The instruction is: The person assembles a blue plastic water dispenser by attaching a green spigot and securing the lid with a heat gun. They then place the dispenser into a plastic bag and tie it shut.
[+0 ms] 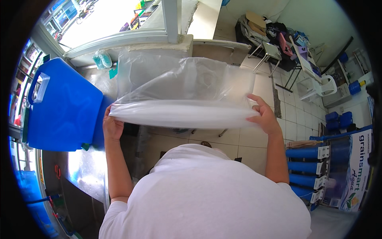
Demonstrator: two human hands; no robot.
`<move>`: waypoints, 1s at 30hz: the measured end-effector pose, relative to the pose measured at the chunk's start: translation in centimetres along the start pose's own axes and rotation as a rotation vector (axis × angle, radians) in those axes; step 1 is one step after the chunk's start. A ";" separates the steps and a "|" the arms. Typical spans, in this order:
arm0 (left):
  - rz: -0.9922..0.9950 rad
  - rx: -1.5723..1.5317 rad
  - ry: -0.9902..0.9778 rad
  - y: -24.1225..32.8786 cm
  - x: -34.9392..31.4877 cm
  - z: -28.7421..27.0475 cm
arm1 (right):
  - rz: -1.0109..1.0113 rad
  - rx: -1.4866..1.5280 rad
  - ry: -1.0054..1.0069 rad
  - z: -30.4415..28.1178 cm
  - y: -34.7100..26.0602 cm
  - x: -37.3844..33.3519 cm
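Head view: hands (pixel 114 126) (pixel 267 118) hold clear plastic (pixel 183 113), banner (pixel 356 171) lettered.

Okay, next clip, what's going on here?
Someone in a white shirt is holding clear plastic out in front of them, its near part gathered into a whitish band. The left hand has its grip closed on one end of the band. The right hand is at the opposite end, though how firmly it holds is hard to tell. A blue container is to the left, by a shiny metal counter.
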State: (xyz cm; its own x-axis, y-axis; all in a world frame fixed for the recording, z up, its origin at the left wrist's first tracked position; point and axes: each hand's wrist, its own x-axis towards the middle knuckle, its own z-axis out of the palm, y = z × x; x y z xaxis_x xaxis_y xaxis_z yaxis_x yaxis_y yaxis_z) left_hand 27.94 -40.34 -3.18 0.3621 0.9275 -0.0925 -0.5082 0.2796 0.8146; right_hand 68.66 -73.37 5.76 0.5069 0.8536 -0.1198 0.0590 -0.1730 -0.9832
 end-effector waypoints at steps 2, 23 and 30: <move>0.057 -0.056 0.034 1.5 -0.6 1.9 | 0.016 -0.534 0.102 0.5 0.5 0.3; 0.146 0.000 0.134 0.7 1.3 1.2 | 0.029 -0.430 0.186 1.4 1.4 -0.8; -0.544 0.342 -0.498 -3.9 -1.6 1.3 | 0.194 -0.198 0.826 -5.0 8.5 3.6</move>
State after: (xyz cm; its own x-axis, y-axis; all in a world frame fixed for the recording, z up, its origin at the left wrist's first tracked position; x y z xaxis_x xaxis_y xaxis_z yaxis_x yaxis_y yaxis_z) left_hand 30.32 -43.26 -5.46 0.8359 0.4420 -0.3254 0.0766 0.4931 0.8666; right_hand 75.28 -74.25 -2.37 0.9805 0.1839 -0.0693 0.0160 -0.4263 -0.9045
